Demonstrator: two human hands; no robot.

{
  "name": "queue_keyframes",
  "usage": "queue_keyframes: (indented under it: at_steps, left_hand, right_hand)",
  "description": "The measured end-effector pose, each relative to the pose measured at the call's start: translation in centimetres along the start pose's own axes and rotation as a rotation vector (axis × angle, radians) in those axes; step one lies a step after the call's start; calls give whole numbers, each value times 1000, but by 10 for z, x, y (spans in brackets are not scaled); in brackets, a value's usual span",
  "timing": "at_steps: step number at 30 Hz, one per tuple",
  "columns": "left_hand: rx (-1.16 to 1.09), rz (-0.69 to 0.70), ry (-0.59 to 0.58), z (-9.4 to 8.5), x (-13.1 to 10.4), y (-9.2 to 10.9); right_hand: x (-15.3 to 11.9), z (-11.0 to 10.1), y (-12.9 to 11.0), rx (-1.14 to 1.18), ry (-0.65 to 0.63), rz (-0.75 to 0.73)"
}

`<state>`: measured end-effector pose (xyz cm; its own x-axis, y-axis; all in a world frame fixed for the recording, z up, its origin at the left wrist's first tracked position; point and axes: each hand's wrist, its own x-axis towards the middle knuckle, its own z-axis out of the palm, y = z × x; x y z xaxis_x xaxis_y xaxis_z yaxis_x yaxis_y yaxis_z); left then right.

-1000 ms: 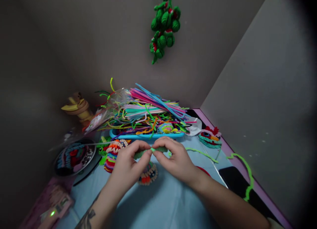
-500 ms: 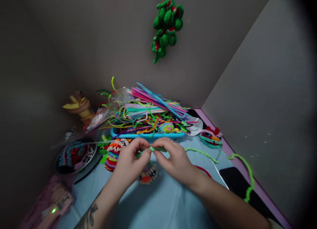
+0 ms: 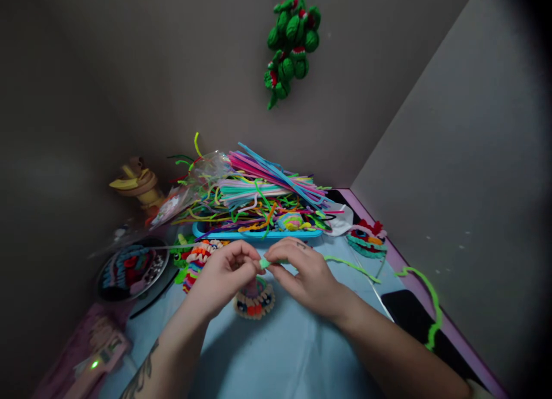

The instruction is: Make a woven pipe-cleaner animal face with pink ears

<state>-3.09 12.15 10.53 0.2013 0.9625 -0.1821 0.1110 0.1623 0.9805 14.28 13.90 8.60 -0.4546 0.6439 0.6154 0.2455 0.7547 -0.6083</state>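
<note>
Both hands meet in mid-air over the blue-covered table (image 3: pixel 276 364). Between my left hand (image 3: pixel 228 278) and my right hand (image 3: pixel 302 278), thumbs and fingertips pinch a light green pipe cleaner (image 3: pixel 264 263); only a short folded bit shows, the rest being hidden by the fingers. Just below sits a small round pipe-cleaner figure (image 3: pixel 254 307) with a beige ruffled rim and orange and dark blue parts, partly covered by my left hand. A striped multicoloured pipe-cleaner piece (image 3: pixel 194 275) lies behind my left wrist.
A blue tray (image 3: pixel 259 236) heaped with pipe cleaners (image 3: pixel 267 186) stands at the back. To the left are a round metal dish (image 3: pixel 161 272) and a pink glue gun (image 3: pixel 101 359) with a green light. A red-and-teal figure (image 3: pixel 366 239) and a black phone-like slab (image 3: pixel 407 315) lie right.
My hands have shifted slightly, and the fingertips sit a little further apart, showing more of the green bit. The round figure below is less covered now.
</note>
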Motion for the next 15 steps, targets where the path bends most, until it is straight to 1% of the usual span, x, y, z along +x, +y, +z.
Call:
queue_keyframes:
  at_steps: [3,8,10,15]
  left_hand:
    - [89,58,25,1,-1,2]
    - [366,242,116,4,-4,5]
    - [498,335,158,5,-6,4]
    - [754,555,236,8,-7,-7]
  right_hand:
    - [0,0,1,-9,3,1]
    - [-1,1,1,-19,5,40]
    - [-2,1,0,-27,34,100]
    - [-2,5,0,32,92,322]
